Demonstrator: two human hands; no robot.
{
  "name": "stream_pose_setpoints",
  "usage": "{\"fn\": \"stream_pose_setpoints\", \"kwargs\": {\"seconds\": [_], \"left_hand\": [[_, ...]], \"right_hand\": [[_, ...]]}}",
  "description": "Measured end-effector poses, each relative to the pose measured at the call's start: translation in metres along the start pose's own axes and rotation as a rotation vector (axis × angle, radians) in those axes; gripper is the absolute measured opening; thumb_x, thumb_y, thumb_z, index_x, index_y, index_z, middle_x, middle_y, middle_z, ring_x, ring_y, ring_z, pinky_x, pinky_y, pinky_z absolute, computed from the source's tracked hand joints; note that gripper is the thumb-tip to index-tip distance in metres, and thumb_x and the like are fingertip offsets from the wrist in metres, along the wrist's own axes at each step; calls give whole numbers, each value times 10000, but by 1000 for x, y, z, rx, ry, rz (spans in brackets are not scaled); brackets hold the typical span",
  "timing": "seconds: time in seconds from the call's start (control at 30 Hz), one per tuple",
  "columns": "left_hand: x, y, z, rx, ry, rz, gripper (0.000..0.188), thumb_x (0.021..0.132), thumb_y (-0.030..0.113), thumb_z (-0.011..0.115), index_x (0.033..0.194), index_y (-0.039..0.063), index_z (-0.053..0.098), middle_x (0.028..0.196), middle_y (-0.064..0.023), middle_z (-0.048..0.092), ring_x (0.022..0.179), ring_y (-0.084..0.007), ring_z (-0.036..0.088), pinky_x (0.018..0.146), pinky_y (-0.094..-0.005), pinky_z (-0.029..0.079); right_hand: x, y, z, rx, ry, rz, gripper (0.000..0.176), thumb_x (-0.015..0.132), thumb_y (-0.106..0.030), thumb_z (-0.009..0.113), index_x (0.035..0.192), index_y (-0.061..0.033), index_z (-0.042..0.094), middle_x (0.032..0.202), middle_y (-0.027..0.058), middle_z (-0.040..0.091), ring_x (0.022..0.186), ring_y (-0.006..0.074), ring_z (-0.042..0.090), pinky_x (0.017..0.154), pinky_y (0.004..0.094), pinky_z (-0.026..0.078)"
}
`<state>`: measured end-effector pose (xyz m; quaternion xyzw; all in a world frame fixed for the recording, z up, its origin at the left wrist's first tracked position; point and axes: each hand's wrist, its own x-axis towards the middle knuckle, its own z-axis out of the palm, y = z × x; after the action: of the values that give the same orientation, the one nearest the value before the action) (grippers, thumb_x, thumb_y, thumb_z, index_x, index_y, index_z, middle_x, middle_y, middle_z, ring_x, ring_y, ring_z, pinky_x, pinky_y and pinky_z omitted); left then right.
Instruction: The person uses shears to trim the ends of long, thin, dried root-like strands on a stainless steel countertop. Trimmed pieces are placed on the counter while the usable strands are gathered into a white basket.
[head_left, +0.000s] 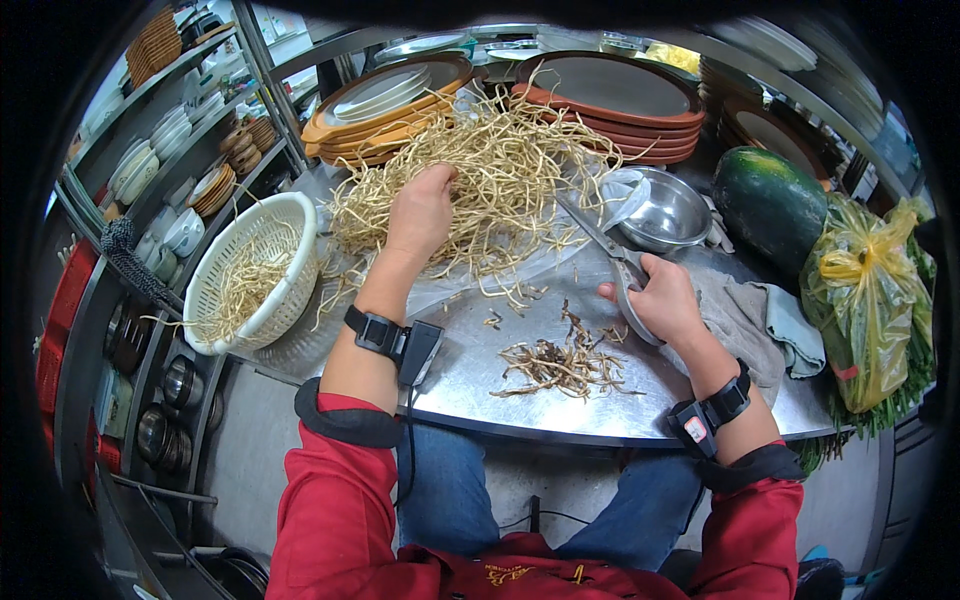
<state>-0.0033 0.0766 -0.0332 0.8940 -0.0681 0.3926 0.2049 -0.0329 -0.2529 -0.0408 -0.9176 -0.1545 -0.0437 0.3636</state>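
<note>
A large heap of long, pale, thin roots (495, 172) lies on clear plastic on the steel table. My left hand (424, 210) reaches into the heap's near left side. Its fingertips are hidden, so whether it grips a root cannot be seen. In my right hand (664, 296) is a pair of metal scissors (621, 271), its blades pointing up and left towards the heap. A small pile of dark, brownish root scraps (574, 360) lies near the table's front edge, and short cut bits are scattered behind it. At left, a white plastic colander (292, 300) holds more roots and tilts towards me.
Stacked yellow-rimmed plates (330, 142) and red-brown plates (675, 139) stand behind the heap. To the right are a steel bowl (667, 214), grey cloths (739, 322), a dark green melon (772, 206) and a yellow plastic bag (862, 292) beside green stalks. Shelves of crockery (172, 135) flank the left.
</note>
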Motion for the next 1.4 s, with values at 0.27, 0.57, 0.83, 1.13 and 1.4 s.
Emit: {"fn": "stream_pose_setpoints", "kwargs": {"seconds": [0.27,0.57,0.83,1.13,1.4], "left_hand": [[-1,4,-1,24,-36,-30,145,901,55,558,1021,45,638,940,-183,668,881,-361,649,767,-409,516],[-3,8,-2,88,-105,-11,137,890,87,541,982,74,641,939,-153,667,872,-359,641,759,-447,513],[-3,9,-3,104,-119,-6,140,878,70,564,987,50,649,952,-159,671,885,-359,639,778,-421,514],[-4,9,-2,90,-109,44,119,884,101,547,953,64,636,941,-134,662,888,-346,639,773,-449,517],[-4,11,-3,97,-111,37,120,874,95,546,936,57,641,947,-139,663,884,-348,639,772,-449,517]], "right_hand": [[0,-2,-1,18,6,10,549,681,-470,849,729,21,609,644,153,622,602,276,610,605,385,474],[1,0,1,-15,4,11,544,683,-475,845,722,17,615,641,158,625,606,280,620,603,389,477],[1,1,1,-15,-4,6,547,685,-482,842,724,14,613,636,157,623,608,286,620,606,392,477],[0,-1,0,-46,-2,-15,549,687,-477,842,725,18,609,630,160,615,609,298,619,602,399,472],[-1,-3,-1,-39,-8,-8,542,685,-477,843,738,14,621,624,139,609,587,268,597,585,380,463]]}}
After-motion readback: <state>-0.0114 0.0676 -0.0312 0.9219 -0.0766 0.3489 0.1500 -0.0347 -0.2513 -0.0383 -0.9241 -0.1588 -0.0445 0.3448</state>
